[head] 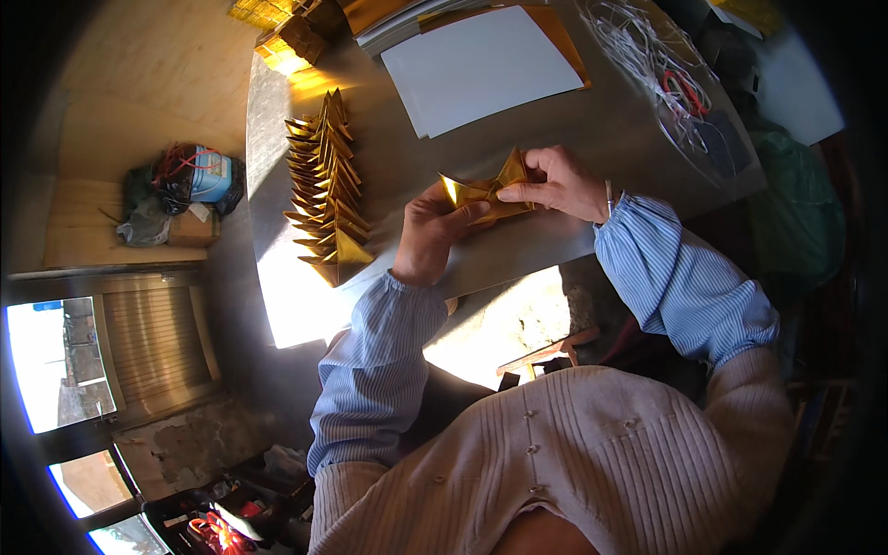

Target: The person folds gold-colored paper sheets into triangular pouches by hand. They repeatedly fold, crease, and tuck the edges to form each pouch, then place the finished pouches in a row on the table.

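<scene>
A folded piece of gold foil paper [491,189], with pointed raised ends, is held just above the near part of the metal tabletop [423,149]. My left hand [433,225] grips its left end, thumb across the front. At the right end, my right hand [558,182] pinches the paper between thumb and fingers; the fingers behind it are partly hidden. To the left of my hands runs a long row of nested gold folded-paper pieces [331,187]. Beyond the hands lie white-faced sheets [485,69], with gold showing at their edges.
Bundles of gold paper [291,41] stand at the far left corner. White plastic strings [631,41] and red-handled scissors [685,94] lie at the far right. A blue bucket [210,173] and bags sit left of the table. A green bag [794,201] hangs or stands at right.
</scene>
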Available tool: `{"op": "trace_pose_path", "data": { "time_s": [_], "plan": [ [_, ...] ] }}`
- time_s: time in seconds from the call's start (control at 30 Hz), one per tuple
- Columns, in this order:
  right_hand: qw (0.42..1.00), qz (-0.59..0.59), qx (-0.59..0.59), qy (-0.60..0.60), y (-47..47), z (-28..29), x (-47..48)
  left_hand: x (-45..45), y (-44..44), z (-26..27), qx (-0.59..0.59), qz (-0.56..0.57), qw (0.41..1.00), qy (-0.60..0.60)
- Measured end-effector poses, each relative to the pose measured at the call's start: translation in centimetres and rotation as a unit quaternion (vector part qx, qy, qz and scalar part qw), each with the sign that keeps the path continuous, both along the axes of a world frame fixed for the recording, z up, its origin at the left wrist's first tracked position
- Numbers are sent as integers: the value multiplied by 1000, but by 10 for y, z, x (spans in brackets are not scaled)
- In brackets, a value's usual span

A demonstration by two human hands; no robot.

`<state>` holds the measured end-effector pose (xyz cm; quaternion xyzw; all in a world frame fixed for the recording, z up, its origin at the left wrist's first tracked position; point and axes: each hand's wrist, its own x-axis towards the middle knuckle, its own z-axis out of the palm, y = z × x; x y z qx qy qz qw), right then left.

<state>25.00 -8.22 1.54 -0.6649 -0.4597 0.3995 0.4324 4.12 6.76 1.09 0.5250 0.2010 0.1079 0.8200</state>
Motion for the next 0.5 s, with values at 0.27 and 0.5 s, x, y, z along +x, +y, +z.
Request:
{"op": "trace_pose_path", "data": {
  "time_s": [0.27, 0.5],
  "plan": [
    [988, -49, 16, -148, -3, -2, -1, 4, -23, 19, 171, 53, 969, 173],
    [888, -54, 150, -431, -18, -3, -4, -1, -43, 8, 725, 54, 681, 84]
  ]
}}
